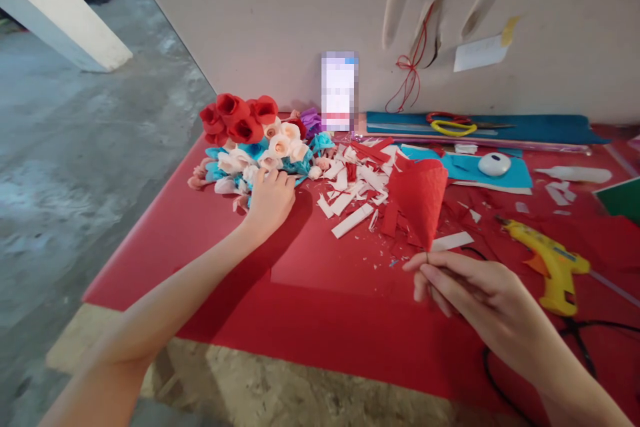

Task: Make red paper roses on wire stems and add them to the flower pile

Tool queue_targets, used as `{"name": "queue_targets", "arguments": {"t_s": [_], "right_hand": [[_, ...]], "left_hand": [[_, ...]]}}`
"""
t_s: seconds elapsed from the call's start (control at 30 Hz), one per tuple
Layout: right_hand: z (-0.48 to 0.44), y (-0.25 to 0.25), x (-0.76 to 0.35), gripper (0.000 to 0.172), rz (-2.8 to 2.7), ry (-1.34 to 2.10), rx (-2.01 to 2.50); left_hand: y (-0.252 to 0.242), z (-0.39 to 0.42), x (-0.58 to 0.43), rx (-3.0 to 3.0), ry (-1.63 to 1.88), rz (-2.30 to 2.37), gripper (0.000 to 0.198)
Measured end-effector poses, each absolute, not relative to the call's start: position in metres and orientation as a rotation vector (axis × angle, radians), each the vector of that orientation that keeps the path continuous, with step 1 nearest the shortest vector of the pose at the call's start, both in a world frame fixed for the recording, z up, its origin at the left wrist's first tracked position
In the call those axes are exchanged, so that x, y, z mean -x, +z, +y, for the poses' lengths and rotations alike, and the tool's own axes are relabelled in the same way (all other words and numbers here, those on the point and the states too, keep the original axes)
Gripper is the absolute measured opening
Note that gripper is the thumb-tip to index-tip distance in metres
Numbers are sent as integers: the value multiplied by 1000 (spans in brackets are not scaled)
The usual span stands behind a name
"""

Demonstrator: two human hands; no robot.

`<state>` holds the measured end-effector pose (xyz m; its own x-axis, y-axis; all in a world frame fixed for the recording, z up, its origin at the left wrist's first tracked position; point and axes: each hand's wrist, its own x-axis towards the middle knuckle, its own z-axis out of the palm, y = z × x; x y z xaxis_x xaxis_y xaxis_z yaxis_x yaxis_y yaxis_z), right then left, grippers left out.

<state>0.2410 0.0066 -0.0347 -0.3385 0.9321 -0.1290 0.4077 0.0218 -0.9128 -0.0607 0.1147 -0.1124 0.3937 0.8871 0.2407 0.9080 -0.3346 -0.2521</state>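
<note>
With our right hand (470, 293) we are clamping the fingers on the stem of the red paper cone (419, 197), near the centre. Our left hand (270, 200), fingers slightly apart, is touching the paper flowers (250, 140) far left.

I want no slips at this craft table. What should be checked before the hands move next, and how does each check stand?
1. Right hand holds the red cone securely: ok, pinched at its tip.
2. Left hand on the pile of small roses: ok, resting on white ones; whether it grips one, cannot tell.
3. Glue gun apart from both hands: ok, lying right of the cone.
4. Glue gun hot: cannot tell.
5. Black cord away from the right forearm: not ok, it loops close beside it.
6. Scissors out of the way: ok, far behind the cone.
</note>
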Motion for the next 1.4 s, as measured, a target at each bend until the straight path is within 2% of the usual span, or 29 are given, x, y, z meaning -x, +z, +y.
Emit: {"name": "queue_targets", "arguments": {"t_s": [0.4, 0.53, 0.7, 0.93, 1.17, 1.4], "right_hand": [[7, -31, -240, 31, -1793, 1275, 1382], [5, -31, -241, 33, -1794, 1277, 1393], [5, -32, -241, 32, -1786, 1294, 1377], [5, -28, -240, 32, -1737, 1294, 1442], [6, -28, -240, 30, -1750, 1290, 1420], [5, -26, -238, 32, -1690, 1285, 1437]], "left_hand": [[-125, 92, 17, 2589, -95, -1447, 39], [-120, 95, 15, 2477, -158, -1606, 52], [-129, 102, 17, 2407, -212, -1733, 58], [-131, 98, -13, 2836, -231, -1401, 42], [-128, 119, -9, 2626, -342, -1706, 40], [-132, 122, -34, 2717, -315, -1656, 41]]}}
